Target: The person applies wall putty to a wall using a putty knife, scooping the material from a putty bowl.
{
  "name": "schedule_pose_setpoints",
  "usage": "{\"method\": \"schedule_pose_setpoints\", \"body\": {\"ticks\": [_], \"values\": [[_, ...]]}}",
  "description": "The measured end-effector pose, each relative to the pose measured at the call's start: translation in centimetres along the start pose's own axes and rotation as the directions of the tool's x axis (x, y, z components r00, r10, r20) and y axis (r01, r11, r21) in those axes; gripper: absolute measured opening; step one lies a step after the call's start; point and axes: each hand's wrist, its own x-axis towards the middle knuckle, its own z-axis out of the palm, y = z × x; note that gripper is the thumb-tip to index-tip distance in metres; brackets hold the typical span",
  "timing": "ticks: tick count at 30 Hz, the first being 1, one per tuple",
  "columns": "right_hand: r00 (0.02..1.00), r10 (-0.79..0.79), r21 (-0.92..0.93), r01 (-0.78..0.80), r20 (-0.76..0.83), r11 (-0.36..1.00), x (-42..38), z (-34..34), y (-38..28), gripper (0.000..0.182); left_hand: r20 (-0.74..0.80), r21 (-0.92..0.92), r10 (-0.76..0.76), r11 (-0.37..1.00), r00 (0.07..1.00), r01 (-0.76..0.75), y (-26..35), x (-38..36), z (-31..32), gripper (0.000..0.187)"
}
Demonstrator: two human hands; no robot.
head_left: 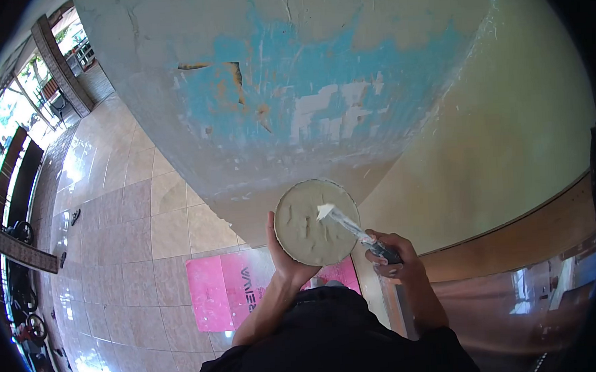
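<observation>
My left hand (287, 266) supports a round, shallow tub (344, 192) from below and the side, its thumb up along the left edge. Greyish-beige putty (305, 236) with several small ridges fills the tub's face. In my right hand (401, 258) the fingers are wrapped round the dark handle of a putty knife (346, 222). The knife's blade is smeared with pale putty and its tip lies over the middle of the tub. Beyond stands a wall with a peeled turquoise patch (265, 73), cracks, and whitish filled spots (328, 110) on it.
A pink printed sheet (216, 291) lies on the tiled floor (129, 235) below me. To the right are a yellowish wall (491, 149) and a glossy brown surface (500, 317) with a wooden edge. Bicycles (36, 328) and a pillar (60, 64) are on the left.
</observation>
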Motion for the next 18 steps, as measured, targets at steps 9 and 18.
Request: {"method": "schedule_pose_setpoints", "body": {"ticks": [9,18], "values": [[0.96,-0.054,0.305,-0.033,0.273,0.952,0.6,-1.2,1.0,0.029,0.08,-0.057,-0.014,0.998,0.997,0.018,0.1,1.4,-0.1,0.072],[0.715,-0.696,-0.256,0.664,-0.056,0.703,0.6,-0.1,-4.7,0.036,0.104,0.003,0.042,0.999,0.994,-0.042,0.3,2.4,-0.4,0.072]]}}
